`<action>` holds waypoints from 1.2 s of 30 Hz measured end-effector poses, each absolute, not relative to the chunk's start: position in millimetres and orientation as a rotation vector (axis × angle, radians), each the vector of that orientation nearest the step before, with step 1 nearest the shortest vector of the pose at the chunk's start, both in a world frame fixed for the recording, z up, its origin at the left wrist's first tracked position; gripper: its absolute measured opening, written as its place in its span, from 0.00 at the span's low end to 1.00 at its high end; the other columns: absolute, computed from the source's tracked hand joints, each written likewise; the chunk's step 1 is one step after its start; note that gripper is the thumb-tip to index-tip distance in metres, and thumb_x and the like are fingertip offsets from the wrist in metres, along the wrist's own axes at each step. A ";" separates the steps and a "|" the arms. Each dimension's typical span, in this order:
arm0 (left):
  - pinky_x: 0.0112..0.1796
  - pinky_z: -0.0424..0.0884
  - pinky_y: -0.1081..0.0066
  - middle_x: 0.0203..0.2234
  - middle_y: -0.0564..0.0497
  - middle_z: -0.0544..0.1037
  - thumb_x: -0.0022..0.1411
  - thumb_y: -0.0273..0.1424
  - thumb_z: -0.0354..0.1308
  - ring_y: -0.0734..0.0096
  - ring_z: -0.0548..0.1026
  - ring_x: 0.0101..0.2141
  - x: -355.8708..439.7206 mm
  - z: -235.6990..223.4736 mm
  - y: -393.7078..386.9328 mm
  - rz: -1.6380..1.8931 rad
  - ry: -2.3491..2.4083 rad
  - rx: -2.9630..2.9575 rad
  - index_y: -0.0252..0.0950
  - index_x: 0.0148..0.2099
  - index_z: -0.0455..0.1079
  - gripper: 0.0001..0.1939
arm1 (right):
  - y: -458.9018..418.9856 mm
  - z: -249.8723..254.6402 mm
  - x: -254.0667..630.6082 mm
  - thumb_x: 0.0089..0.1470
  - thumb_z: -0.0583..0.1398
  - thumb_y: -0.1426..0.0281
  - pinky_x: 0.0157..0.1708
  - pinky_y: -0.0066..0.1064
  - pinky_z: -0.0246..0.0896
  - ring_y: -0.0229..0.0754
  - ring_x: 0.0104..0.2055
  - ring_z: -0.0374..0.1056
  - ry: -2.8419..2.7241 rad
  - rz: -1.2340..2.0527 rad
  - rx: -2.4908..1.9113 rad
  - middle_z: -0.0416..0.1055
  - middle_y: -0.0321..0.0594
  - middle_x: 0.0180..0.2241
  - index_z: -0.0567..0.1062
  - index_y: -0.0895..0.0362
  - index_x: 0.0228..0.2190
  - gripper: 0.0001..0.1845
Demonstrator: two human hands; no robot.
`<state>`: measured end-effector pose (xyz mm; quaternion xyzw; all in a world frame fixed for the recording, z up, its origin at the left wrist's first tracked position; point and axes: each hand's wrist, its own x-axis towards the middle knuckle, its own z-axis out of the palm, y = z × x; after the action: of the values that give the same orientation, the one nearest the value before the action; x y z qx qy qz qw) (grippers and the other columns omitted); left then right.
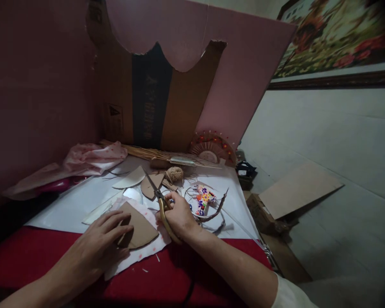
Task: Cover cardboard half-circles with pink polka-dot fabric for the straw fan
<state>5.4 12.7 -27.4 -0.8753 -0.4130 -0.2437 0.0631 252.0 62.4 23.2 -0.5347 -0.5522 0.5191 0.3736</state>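
My left hand (104,237) lies with fingers stretched out over a fan-shaped cardboard piece (141,229), pressing on its left side. Under the cardboard is a white cloth (162,244) with pink dots, its margin sticking out around the edges. My right hand (179,216) grips a pair of scissors (167,222) with brass-coloured handles. The dark blades point up and away, over another cut cardboard piece (149,186). A ball of twine (174,174) sits just beyond the scissors. To the right of my right hand lies a colourful flower-patterned item (204,199).
A white sheet (67,216) covers part of the red tablecloth (45,252). Dotted fabric (93,158) lies bunched at the back left. Thin sticks (147,152) and a decorated fan-shaped piece (213,147) are before a tall cut cardboard panel (186,98). A dark twig (216,211) lies right.
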 end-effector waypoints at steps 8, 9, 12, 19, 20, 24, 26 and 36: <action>0.54 0.70 0.60 0.55 0.49 0.75 0.61 0.37 0.62 0.59 0.68 0.57 9.2 -28.7 15.3 -0.773 -1.228 -2.596 0.45 0.52 0.72 0.17 | 62.1 17.8 254.3 0.34 0.63 0.80 0.23 0.24 0.52 0.37 0.25 0.64 -1.594 1.107 -1.451 0.68 0.30 0.21 0.69 0.54 0.28 0.16; 0.54 0.70 0.60 0.55 0.49 0.75 0.61 0.36 0.62 0.58 0.68 0.57 10.0 -29.7 15.6 -0.773 -1.219 -2.581 0.44 0.52 0.72 0.16 | 62.3 17.4 254.0 0.34 0.63 0.79 0.24 0.25 0.53 0.38 0.26 0.65 -1.603 1.095 -1.457 0.69 0.30 0.21 0.70 0.54 0.28 0.16; 0.51 0.72 0.61 0.52 0.48 0.77 0.60 0.37 0.62 0.58 0.71 0.54 11.7 -30.1 16.9 -0.811 -1.143 -2.545 0.43 0.50 0.73 0.15 | 63.3 16.4 253.5 0.34 0.63 0.79 0.25 0.25 0.53 0.38 0.26 0.65 -1.624 1.075 -1.463 0.70 0.30 0.22 0.70 0.54 0.29 0.16; 0.49 0.73 0.64 0.52 0.49 0.78 0.61 0.38 0.61 0.60 0.72 0.54 12.4 -24.1 17.0 -0.756 -1.089 -2.523 0.42 0.50 0.73 0.15 | 65.5 14.0 253.0 0.34 0.64 0.79 0.25 0.25 0.54 0.39 0.27 0.67 -1.617 1.091 -1.457 0.70 0.30 0.23 0.69 0.54 0.29 0.16; 0.48 0.74 0.65 0.51 0.49 0.78 0.61 0.38 0.61 0.60 0.73 0.53 12.7 -23.5 16.8 -0.753 -1.073 -2.514 0.42 0.50 0.73 0.15 | 65.6 14.1 253.0 0.34 0.64 0.79 0.26 0.25 0.54 0.39 0.27 0.67 -1.616 1.096 -1.455 0.71 0.31 0.23 0.69 0.54 0.28 0.16; 0.48 0.73 0.66 0.50 0.47 0.78 0.63 0.39 0.59 0.61 0.73 0.52 13.9 -21.9 16.9 -0.737 -1.022 -2.489 0.41 0.49 0.73 0.14 | 65.8 15.8 253.0 0.35 0.64 0.79 0.25 0.26 0.54 0.40 0.28 0.67 -1.614 1.099 -1.459 0.71 0.31 0.23 0.69 0.53 0.28 0.16; 0.48 0.73 0.66 0.50 0.48 0.78 0.63 0.39 0.59 0.61 0.73 0.52 14.2 -21.0 17.0 -0.727 -1.022 -2.481 0.41 0.49 0.73 0.14 | 65.5 16.9 253.1 0.35 0.65 0.79 0.25 0.26 0.54 0.40 0.28 0.67 -1.618 1.088 -1.463 0.71 0.32 0.23 0.69 0.53 0.28 0.15; 0.49 0.68 0.63 0.47 0.48 0.80 0.61 0.40 0.60 0.59 0.76 0.49 15.5 -10.4 17.4 -0.624 -0.942 -2.453 0.43 0.48 0.75 0.14 | 64.0 17.2 253.3 0.35 0.64 0.78 0.26 0.26 0.55 0.40 0.28 0.68 -1.634 1.081 -1.454 0.72 0.32 0.24 0.69 0.53 0.28 0.15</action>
<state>15.5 17.4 -10.4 -0.8864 -0.3404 -0.2253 0.2184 253.3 64.0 17.2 -0.5596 -0.6291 0.4159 0.3437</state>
